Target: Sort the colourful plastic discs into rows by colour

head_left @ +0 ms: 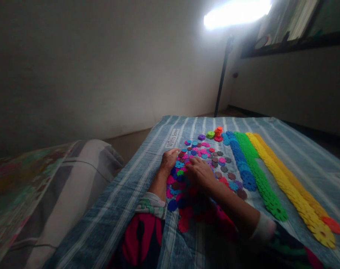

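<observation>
A loose spread of flower-shaped plastic discs (199, 151) in pink, blue, brown, red and purple covers the middle of the striped cloth (125, 186). At its left edge rests my left hand (170, 160), open, fingers stretched forward beside the discs. My right hand (201, 172) reaches over the middle of the spread, palm down, with its fingers apart and bent onto the discs; its fingertips are partly blurred. I see nothing held in either hand. A green disc (180, 173) and a light blue disc (179, 164) lie between the hands.
To the right run overlapping rows of discs: blue (240, 157), green (256, 175), yellow (287, 186) and orange (293, 177). Small orange (218, 130) and lime green (210, 135) piles sit at the back. Behind stands a lit lamp (237, 14); grey bedding (86, 168) lies left.
</observation>
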`<state>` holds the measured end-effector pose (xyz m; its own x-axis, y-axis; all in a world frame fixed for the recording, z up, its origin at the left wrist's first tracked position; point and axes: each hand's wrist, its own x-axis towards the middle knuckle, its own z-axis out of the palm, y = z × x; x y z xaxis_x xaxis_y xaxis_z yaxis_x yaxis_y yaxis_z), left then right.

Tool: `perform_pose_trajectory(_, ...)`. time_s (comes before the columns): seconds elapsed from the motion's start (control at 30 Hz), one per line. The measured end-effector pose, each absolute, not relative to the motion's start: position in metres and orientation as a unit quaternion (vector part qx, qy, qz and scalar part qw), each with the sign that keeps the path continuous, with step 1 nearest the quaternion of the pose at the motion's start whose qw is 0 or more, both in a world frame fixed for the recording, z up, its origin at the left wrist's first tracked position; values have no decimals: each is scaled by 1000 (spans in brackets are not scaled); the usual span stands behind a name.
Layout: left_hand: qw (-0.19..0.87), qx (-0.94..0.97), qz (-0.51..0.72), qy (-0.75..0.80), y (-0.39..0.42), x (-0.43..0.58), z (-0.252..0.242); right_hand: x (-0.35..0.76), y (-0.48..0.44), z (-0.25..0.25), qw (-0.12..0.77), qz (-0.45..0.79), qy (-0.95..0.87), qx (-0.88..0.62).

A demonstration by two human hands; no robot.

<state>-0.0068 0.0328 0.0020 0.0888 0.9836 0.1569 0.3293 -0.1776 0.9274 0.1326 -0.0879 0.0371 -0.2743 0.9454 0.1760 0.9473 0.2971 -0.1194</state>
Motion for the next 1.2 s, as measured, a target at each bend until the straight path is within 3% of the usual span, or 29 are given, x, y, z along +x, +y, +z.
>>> perform_pose_trajectory(0.27, 352, 657, 399, 534, 40, -10, 3, 101, -49, 32, 95, -9, -800, -592)
perform_pose_trajectory(0.73, 283, 741, 329, 512, 39, -4, 4, 104, -54, 34, 68, -3, -808, -585)
perform_pose_trajectory(1.2, 242, 755, 334, 510, 45, -3, 5, 116, -65, 38, 78, -26, -796, -599)
